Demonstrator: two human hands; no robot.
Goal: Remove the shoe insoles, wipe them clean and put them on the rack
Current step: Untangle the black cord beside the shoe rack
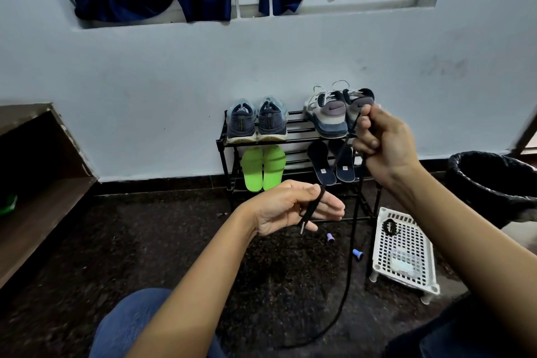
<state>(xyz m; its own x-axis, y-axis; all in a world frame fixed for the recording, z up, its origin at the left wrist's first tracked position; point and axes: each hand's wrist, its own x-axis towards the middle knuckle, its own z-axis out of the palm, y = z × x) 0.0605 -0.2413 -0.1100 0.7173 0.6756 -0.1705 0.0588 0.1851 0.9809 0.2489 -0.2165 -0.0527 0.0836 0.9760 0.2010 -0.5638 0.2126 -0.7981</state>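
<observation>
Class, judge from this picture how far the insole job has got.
Done: green insoles and dark insoles lean on the rack, below the blue shoes and grey shoes. In hand: left hand and right hand hold a black lace. Left: no insole shows off the rack; wiping cannot be checked.

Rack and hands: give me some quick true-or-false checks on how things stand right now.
The green insoles lie on the floor. False: they lean on the rack's lower shelf.
The left hand and right hand both hold the black lace. True.
The blue shoes and grey shoes stand on the top shelf. True.
The dark insoles are inside the shoes. False: they lean beside the green ones, on the lower shelf.
</observation>
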